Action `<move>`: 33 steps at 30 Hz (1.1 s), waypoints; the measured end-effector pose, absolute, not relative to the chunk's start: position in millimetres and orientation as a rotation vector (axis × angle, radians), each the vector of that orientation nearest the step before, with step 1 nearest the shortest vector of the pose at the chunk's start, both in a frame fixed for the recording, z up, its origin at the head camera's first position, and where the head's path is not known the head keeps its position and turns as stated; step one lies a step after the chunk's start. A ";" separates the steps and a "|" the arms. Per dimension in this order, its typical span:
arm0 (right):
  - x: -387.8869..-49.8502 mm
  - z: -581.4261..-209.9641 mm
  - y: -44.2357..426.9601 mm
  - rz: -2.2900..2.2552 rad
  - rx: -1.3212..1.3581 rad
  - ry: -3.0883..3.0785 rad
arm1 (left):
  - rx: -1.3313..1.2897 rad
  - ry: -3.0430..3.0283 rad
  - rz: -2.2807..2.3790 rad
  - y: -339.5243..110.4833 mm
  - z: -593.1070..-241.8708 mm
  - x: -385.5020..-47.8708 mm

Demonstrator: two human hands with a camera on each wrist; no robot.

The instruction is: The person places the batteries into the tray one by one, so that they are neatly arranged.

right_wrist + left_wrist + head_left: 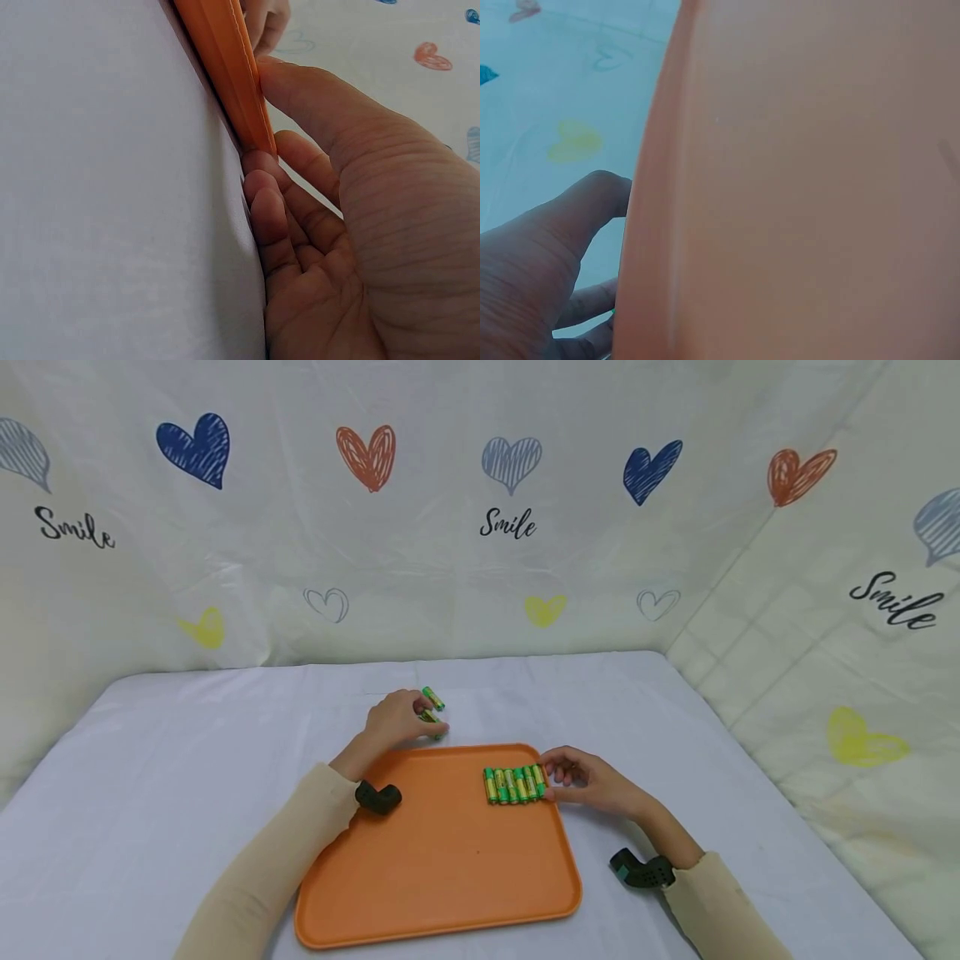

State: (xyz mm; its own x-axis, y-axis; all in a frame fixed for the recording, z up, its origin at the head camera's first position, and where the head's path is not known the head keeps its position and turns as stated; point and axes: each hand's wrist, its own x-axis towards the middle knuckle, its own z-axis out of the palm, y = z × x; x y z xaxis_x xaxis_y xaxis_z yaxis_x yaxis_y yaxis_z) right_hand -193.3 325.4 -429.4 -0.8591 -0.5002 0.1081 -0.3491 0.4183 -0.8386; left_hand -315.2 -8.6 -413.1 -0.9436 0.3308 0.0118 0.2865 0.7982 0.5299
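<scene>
Behind the far edge of the orange tray point(450, 860), my left hand point(396, 718) pinches a green and yellow battery point(431, 718) between thumb and fingers. Another such battery point(433, 698) lies on the cloth just beyond it. On the tray, near its far right corner, several batteries point(512, 785) lie side by side in a row. My right hand point(592, 781) is at the row's right end, with thumb and index finger at the two ends of the last battery point(538, 781). In the right wrist view, the tray's rim hides the batteries from sight.
A white cloth point(187, 793) covers the table. Behind it and on the right hang white curtains point(435, 552) printed with hearts and lettering. Dark wrist devices point(643, 870) sit at both sleeves, and the left forearm point(277, 860) reaches over the tray's left side.
</scene>
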 end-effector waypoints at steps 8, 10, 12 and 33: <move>-193.4 -428.1 324.1 -1.410 -0.735 2.506 | 0.558 2.868 0.965 -15.0 -416.5 -312.8; -193.2 -427.7 323.9 -1.408 -0.733 2.507 | 0.575 2.856 1.008 -16.0 -416.3 -311.7; -193.1 -427.6 324.1 -1.405 -0.733 2.511 | 0.590 2.851 1.036 -16.4 -415.9 -310.9; -192.8 -427.9 324.5 -1.405 -0.739 2.526 | 0.897 2.858 1.120 -12.9 -408.2 -293.0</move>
